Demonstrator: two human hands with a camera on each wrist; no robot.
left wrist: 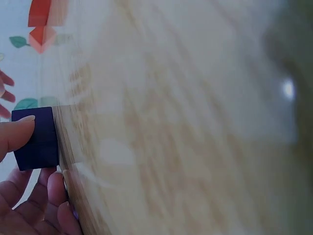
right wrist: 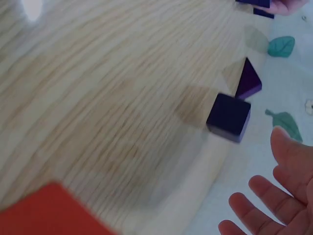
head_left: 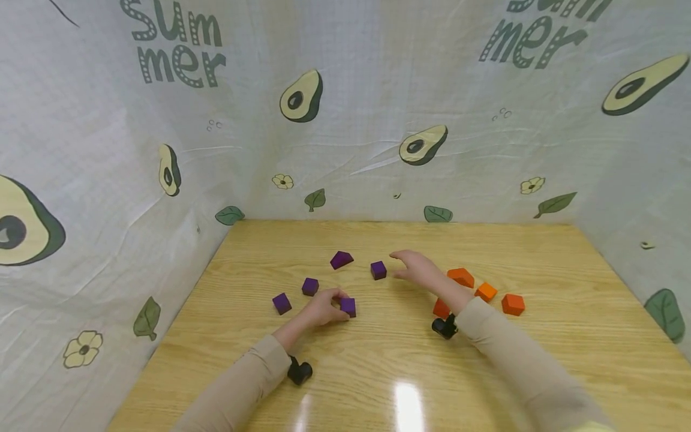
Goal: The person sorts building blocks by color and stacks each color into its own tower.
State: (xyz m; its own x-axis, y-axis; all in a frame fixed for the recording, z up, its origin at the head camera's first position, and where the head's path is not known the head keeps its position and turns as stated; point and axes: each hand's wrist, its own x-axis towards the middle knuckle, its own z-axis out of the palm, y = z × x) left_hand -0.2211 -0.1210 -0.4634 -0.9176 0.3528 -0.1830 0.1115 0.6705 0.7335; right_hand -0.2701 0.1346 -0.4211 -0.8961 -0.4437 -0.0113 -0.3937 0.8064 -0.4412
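My left hand (head_left: pixel 322 307) pinches a purple cube (head_left: pixel 348 308) between thumb and fingers, low at the tabletop. In the left wrist view the thumb lies on one face of this cube (left wrist: pixel 35 142), with the fingers below it. My right hand (head_left: pixel 420 270) has its fingers spread and holds nothing. Just left of its fingertips stands another purple cube (head_left: pixel 378 270); the right wrist view shows that cube (right wrist: pixel 228 117) apart from the fingers. Behind the two hands lies a purple angular block (head_left: pixel 341 260). Two more purple cubes, one here (head_left: pixel 310 287) and one further left (head_left: pixel 281 303), sit beside the left hand.
Under the right forearm is a red block (head_left: pixel 441 309), partly hidden. Right of it lie an orange-red angular block (head_left: pixel 461 276), an orange block (head_left: pixel 486 292) and a red-orange block (head_left: pixel 513 304). A printed cloth (head_left: pixel 356 180) encloses the wooden table (head_left: pixel 367 372) at back and sides.
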